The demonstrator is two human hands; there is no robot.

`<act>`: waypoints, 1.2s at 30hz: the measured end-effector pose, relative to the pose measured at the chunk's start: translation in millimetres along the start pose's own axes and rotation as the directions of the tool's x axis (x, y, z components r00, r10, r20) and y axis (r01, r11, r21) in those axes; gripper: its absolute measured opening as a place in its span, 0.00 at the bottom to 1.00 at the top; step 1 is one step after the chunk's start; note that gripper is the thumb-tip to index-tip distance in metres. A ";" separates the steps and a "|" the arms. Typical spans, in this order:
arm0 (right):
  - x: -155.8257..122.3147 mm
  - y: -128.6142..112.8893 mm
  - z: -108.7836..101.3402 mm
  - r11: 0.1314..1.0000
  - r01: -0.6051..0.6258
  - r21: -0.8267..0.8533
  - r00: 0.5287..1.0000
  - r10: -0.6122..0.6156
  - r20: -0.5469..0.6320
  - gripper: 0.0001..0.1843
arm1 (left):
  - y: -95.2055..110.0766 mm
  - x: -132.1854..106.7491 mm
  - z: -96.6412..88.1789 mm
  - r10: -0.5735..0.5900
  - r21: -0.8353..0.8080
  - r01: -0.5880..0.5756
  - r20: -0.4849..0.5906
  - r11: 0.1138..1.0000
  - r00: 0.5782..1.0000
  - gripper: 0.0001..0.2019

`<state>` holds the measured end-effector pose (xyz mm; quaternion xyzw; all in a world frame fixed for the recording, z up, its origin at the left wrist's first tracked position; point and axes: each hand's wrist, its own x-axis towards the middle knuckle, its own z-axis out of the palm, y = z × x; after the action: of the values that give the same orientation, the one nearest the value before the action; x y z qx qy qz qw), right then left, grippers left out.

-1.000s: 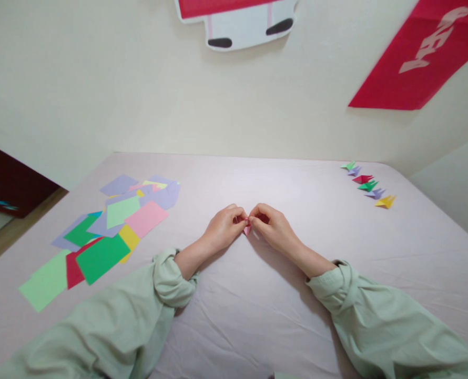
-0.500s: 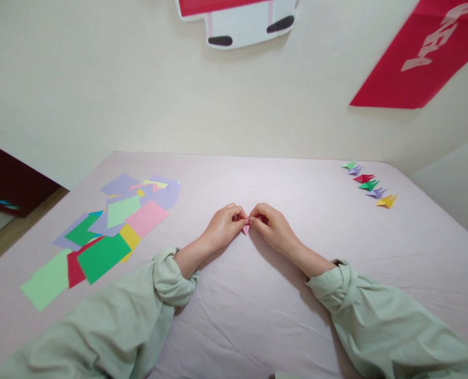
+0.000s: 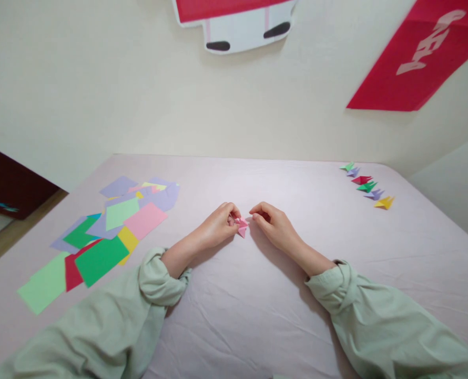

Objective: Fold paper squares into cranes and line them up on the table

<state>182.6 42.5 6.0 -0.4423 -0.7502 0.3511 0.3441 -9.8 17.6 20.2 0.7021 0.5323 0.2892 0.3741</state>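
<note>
Nearest, both green sleeves (image 3: 95, 321) are pushed back at the wrists, which keeps loose cloth off the work; the forearms lie over the table cover (image 3: 234, 326), and steady wrists should help with folds this small. That cover is wrinkled on the near side, so it would make a poor base for pressing a crease.

At the near left, a green sheet (image 3: 102, 260) overlaps others in a loose spread; the left elbow is best kept from dragging across it.

In the middle, the left hand (image 3: 219, 223) pinches a small folded pink paper (image 3: 242, 227) between thumb and fingers, its points sticking out to the right. The right hand (image 3: 273, 221) is just beside it, fingers loosely curled and grasping nothing that shows. A light left pinch close to the fold seems best, since a hard squeeze could crush the thin layers; the right fingertips would do well to work only on the points' edges.

Farther right, a yellow folded shape (image 3: 384, 203) ends a row of others reaching toward the far edge, well apart from both hands.
</note>
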 end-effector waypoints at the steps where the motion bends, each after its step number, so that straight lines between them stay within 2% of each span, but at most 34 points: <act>1: 0.0 1.2 -0.1 1.000 0.008 -0.010 1.000 -0.008 0.005 0.07 | 1.8 -1.5 -1.5 -0.018 -0.015 0.018 0.005 1.000 1.000 0.05; 6: -0.6 3.3 -0.2 0.994 0.056 -0.089 0.998 -0.054 0.028 0.07 | 2.9 -4.2 -3.2 -0.035 -0.020 0.035 -0.016 0.999 0.999 0.02; 10: -0.7 -0.6 -0.1 0.978 0.060 -0.201 0.996 -0.046 0.070 0.07 | -5.0 -0.6 2.8 0.029 0.014 -0.028 -0.065 1.000 0.997 0.02; 14: 0.1 -3.0 -0.8 0.963 0.027 -0.267 0.995 0.000 0.100 0.10 | -8.1 0.4 8.2 0.103 0.012 -0.102 -0.063 0.995 0.993 0.04; 26: 7.7 4.9 -5.2 0.984 -0.043 -0.170 0.992 0.062 0.111 0.08 | 1.4 -2.8 11.9 0.291 -0.049 -0.290 0.015 0.956 0.956 0.07; 36: 16.6 15.7 -12.8 0.989 -0.079 -0.122 0.973 0.103 0.205 0.08 | -1.5 -2.9 13.7 0.293 -0.095 -0.292 -0.006 0.952 0.956 0.06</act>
<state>193.6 66.0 3.0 -0.4553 -0.7801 0.3681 0.2205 -0.4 12.0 11.4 0.7559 0.4065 0.3635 0.3621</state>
